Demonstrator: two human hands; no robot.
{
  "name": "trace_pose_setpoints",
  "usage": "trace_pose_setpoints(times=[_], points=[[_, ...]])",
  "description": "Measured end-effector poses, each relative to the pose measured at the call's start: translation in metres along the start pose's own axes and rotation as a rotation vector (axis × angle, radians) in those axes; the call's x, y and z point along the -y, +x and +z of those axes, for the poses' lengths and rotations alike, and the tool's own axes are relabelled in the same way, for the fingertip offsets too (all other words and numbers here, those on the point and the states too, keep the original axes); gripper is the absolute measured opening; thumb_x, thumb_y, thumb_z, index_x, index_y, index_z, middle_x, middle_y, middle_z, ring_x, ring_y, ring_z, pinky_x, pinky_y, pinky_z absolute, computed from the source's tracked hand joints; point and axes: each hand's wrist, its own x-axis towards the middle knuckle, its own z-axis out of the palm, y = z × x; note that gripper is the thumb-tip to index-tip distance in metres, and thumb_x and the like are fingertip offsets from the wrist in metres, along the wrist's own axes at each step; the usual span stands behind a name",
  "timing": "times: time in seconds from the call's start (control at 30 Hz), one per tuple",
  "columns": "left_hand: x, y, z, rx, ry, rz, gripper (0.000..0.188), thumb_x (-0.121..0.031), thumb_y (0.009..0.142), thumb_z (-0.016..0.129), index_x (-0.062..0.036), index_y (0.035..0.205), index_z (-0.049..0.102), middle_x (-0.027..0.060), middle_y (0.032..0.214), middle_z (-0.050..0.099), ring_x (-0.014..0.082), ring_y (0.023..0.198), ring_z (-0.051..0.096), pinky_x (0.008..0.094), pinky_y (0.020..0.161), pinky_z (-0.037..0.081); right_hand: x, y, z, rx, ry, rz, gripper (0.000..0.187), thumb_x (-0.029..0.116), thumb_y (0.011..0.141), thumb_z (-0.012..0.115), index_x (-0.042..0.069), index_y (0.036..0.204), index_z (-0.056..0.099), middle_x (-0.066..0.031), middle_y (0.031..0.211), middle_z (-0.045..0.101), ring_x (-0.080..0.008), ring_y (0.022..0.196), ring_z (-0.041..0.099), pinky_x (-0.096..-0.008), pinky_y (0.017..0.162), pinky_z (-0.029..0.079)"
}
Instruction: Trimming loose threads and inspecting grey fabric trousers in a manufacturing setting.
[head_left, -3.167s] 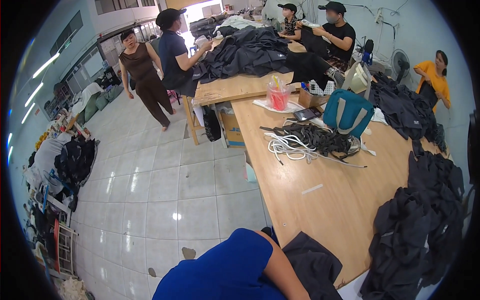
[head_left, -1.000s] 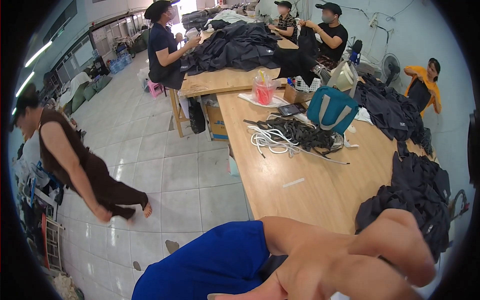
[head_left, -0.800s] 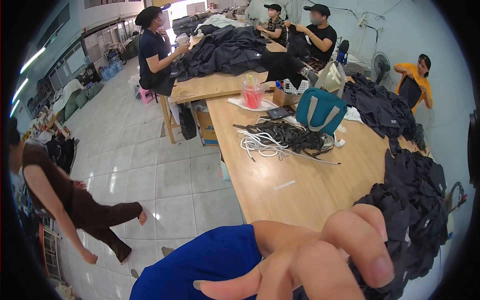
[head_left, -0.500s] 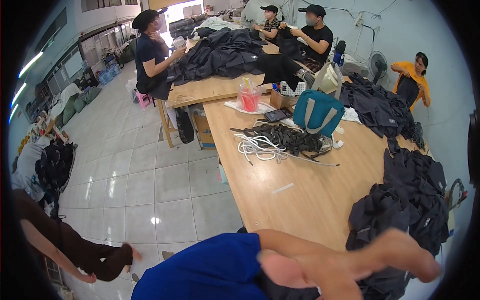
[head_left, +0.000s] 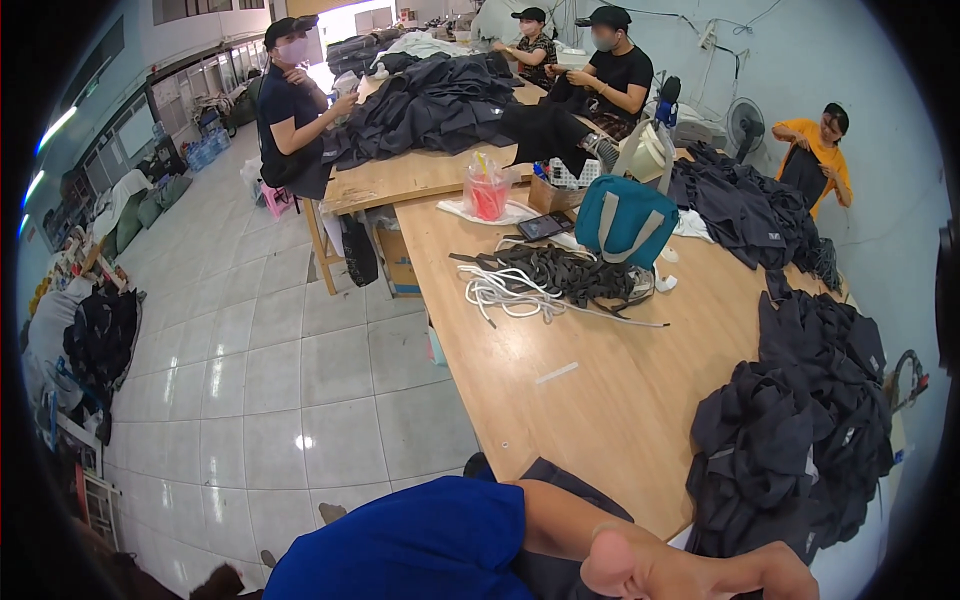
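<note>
My left hand (head_left: 700, 572) reaches in from the bottom, its bare forearm coming out of a blue sleeve (head_left: 410, 540). Thumb and forefinger are spread well apart, and nothing shows between them; the lower edge cuts off the other fingers. A dark grey cloth (head_left: 575, 490) lies at the table corner behind the forearm, and more dark cloth (head_left: 555, 575) shows beneath it. Just beyond the hand is a heap of dark grey garments (head_left: 770, 450) along the table's right side. My right hand is out of the picture.
On the wooden table (head_left: 620, 400) lie white cords (head_left: 510, 292), black straps (head_left: 560, 270), a phone (head_left: 545, 226), a teal bag (head_left: 622, 225) and a red drink (head_left: 488, 195). Several people sit or stand around the far tables; a fan (head_left: 745, 125) stands by the wall.
My left hand has moved down and a little left, nearer the lower edge. A person in brown trousers at the lower left has mostly left the picture. The view has shifted slightly.
</note>
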Motion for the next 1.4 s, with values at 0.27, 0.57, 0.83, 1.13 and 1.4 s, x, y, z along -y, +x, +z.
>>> trace_pose_setpoints(times=[0.27, 0.57, 0.83, 1.13, 1.4], points=[[-0.008, 0.003, 0.01, -0.115, -0.128, -0.084, 0.083, -0.071, 0.085, 0.018, -0.0049, 0.083, 0.069, 0.0252, 0.128, 0.033, 0.0373, 0.124, 0.027, 0.049, 0.103, 0.01, -0.006, 0.021, 0.033, 0.023, 0.062, -0.076, 0.022, 0.023, 0.087, 0.054, 0.002, 0.091, 0.061, -0.0186, 0.08, 0.06, -0.033, 0.072, 0.059, -0.0391, 0.063, 0.046], [0.016, -0.015, -0.008, -0.055, 0.011, 0.092, 0.081, -0.067, 0.087, 0.02, -0.0036, 0.084, 0.07, 0.0258, 0.136, 0.027, 0.0385, 0.128, 0.024, 0.049, 0.107, 0.009, 0.003, 0.064, 0.069, 0.029, 0.129, -0.178, 0.019, 0.019, 0.086, 0.055, 0.002, 0.09, 0.061, -0.0167, 0.078, 0.06, -0.0312, 0.07, 0.059, -0.0384, 0.061, 0.046], [0.003, -0.012, -0.004, -0.008, 0.116, -0.082, 0.087, -0.068, 0.087, 0.012, -0.0048, 0.081, 0.071, 0.0245, 0.134, 0.029, 0.0382, 0.126, 0.026, 0.0499, 0.104, 0.013, 0.02, 0.092, 0.082, 0.031, 0.173, -0.257, 0.015, 0.016, 0.084, 0.057, 0.003, 0.089, 0.061, -0.0151, 0.075, 0.06, -0.0296, 0.068, 0.059, -0.0377, 0.06, 0.046], [0.022, -0.035, 0.003, -0.108, 0.048, -0.223, 0.042, -0.044, 0.092, 0.046, -0.0036, 0.087, 0.057, 0.0165, 0.108, 0.052, 0.0276, 0.094, 0.053, 0.0371, 0.081, 0.041, 0.004, -0.019, -0.03, -0.177, -0.075, 0.152, 0.012, 0.013, 0.083, 0.058, 0.003, 0.088, 0.061, -0.0132, 0.073, 0.06, -0.0277, 0.066, 0.059, -0.037, 0.058, 0.046], [0.055, -0.083, 0.042, -0.405, -0.306, -0.635, 0.028, -0.034, 0.091, 0.051, -0.0092, 0.082, 0.059, 0.0104, 0.09, 0.06, 0.0229, 0.081, 0.053, 0.0369, 0.071, 0.04, 0.014, -0.026, -0.05, -0.435, 0.358, 0.406, 0.011, 0.008, 0.089, 0.056, 0.0, 0.094, 0.061, -0.0015, 0.065, 0.053, -0.0076, 0.053, 0.044, -0.0202, 0.05, 0.034]])
